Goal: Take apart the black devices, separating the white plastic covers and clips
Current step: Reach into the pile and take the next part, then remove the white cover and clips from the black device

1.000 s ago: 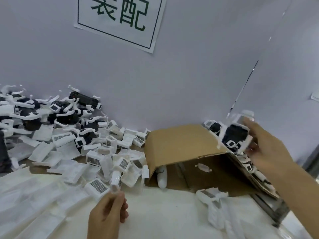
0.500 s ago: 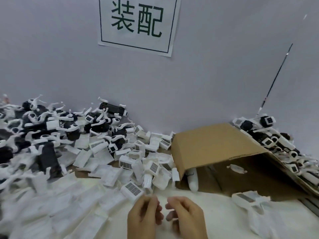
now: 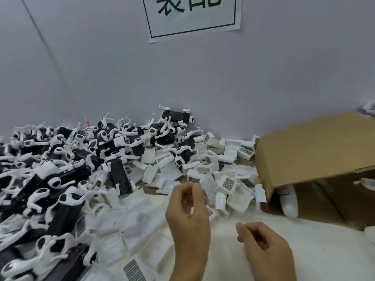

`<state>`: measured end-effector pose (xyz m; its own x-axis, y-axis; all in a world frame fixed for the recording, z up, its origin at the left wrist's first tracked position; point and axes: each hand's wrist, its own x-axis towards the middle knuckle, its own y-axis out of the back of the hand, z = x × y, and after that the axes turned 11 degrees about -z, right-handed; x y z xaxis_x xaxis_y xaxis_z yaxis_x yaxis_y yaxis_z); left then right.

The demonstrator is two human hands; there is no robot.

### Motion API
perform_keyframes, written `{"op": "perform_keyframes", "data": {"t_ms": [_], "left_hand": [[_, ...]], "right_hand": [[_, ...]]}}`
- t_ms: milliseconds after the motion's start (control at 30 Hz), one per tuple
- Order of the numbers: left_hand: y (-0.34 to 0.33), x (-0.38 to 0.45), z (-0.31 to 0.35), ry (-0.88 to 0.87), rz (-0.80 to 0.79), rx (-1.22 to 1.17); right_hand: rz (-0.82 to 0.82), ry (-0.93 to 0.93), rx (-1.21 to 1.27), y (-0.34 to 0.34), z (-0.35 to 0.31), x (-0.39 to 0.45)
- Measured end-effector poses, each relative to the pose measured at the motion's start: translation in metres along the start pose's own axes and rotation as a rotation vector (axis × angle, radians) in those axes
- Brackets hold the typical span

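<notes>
Fig.: sorting station w/ both hands raised over the white surface (image 3: 304, 260), seen from the head cam. Left hand (image 3: 187, 218) is hovering above the near edge of the white covers (image 3: 229, 191), fingers loosely curled, thumb and forefinger tips drawing close; whether anything small is being pinched cannot be told (blur). Right hand (image 3: 263, 246) is hanging just right of it, fingers curled inward, nothing visible in its grip. Neither is touching a device. Black devices (image 3: 113, 175), most w/ white clips (image 3: 60, 181) attached, are lying heaped at left and along the wall (image 3: 263, 78), probably so un-stripped stock is staying apart from stripped parts. Covers, several showing barcode labels, are spreading in a central pile betw. that heap and the cardboard box (image 3: 308, 151), which is lying on its side, opening toward the viewer, w/ a white piece (image 3: 289, 203) inside near its mouth. A printed sign (image 3: 192, 17) is hanging on the wall above. Judgement: hands appear betw. units, i.e. likely about to reach left for another device; many devices are awaiting disassembly, so the task seems far from done.
</notes>
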<state>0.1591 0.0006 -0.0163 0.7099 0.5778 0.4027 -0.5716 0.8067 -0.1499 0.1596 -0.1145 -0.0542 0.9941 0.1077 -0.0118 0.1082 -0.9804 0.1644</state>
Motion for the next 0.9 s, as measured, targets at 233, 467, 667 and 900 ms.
{"op": "perform_keyframes", "data": {"t_ms": [233,467,667,900], "left_hand": [[-0.02,0.158,-0.04,0.061,-0.234,1.008],[-0.021,0.147,-0.052,-0.186,-0.309,0.983],[-0.015,0.043,0.0,-0.763,-0.362,0.77],[0.028,-0.037,-0.012,-0.864,-0.61,0.771]], "right_hand": [[0.078,0.104,0.053,-0.007,0.012,0.005],[0.081,0.14,0.077,-0.006,0.017,0.011],[0.045,0.127,0.415,0.002,-0.006,-0.002],[-0.079,0.177,0.586,0.018,-0.011,-0.002]]}}
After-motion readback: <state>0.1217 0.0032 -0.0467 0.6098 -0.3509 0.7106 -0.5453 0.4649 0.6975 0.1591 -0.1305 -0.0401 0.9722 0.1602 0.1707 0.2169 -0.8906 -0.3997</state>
